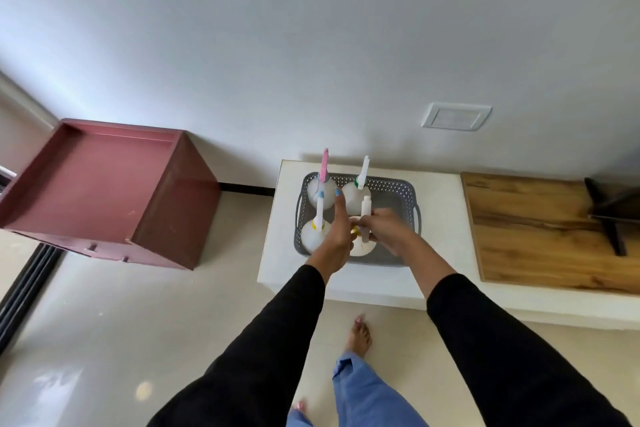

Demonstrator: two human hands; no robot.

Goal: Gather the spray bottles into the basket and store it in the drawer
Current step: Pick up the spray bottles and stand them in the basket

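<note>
A grey perforated basket [403,191] stands on a white ledge [440,218]. Several white spray bottles stand upright inside it: a pink-headed one [324,170] at the back left, a green-collared one [360,184] at the back right, a yellow-collared one [317,230] at the front left. My right hand [388,229] grips the neck of a fourth bottle [365,215] at the basket's front middle. My left hand [337,229] is beside that bottle with fingers stretched out, touching it near the collar.
A dark red drawer cabinet [104,191] stands on the floor to the left, its top tray-like, small knobs on its front. A wooden board [540,229] lies on the ledge to the right with a dark stand [609,215] on it. My bare feet are below.
</note>
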